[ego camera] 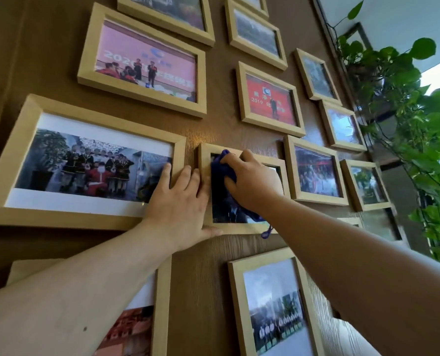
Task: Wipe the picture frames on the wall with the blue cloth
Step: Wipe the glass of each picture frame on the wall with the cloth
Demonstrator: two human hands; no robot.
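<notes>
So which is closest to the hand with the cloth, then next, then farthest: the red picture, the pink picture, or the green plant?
From the right hand holding the blue cloth:
1. Red picture, just above it.
2. Pink picture, up and to the left.
3. Green plant, far off on the right edge.

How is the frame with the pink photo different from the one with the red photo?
The pink-photo frame is bigger than the red-photo frame. The pink one hangs higher and further left; the red one sits nearer the plant. The pink photo shows several people; the red shows one standing figure. Both have pale wooden borders, and neither is touched by a hand.
</notes>
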